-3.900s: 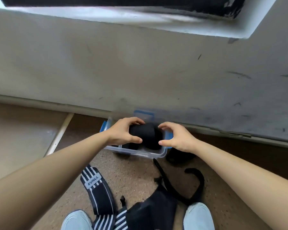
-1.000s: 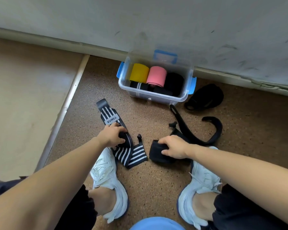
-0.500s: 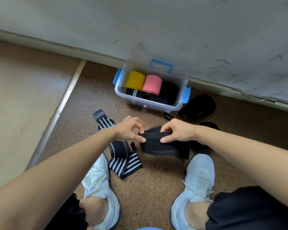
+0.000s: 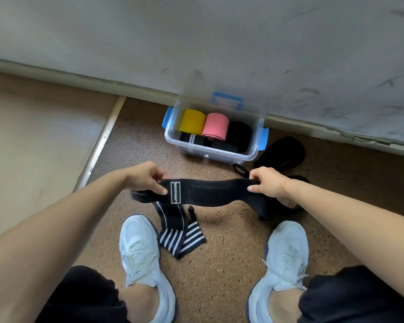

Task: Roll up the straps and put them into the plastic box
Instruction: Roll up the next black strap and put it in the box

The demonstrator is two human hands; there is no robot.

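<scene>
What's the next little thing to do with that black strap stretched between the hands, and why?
Probably start curling the labelled end inward into a roll. The left hand and right hand pinch the black strap flat and unrolled above the floor, while the straps visible in the plastic box are all rolled.

Two white sneakers, the left one [image 4: 140, 250] and the right one [image 4: 285, 255], stand apart on a speckled brown floor [image 4: 224, 287], with the hems of black shorts [image 4: 86, 297] showing above them at the bottom edge. On the left, a pale strip [image 4: 100, 141] divides this floor from a smooth beige surface [image 4: 37, 136]. A scuffed grey wall [image 4: 196, 43] with a light baseboard [image 4: 79, 78] runs across the top.
</scene>
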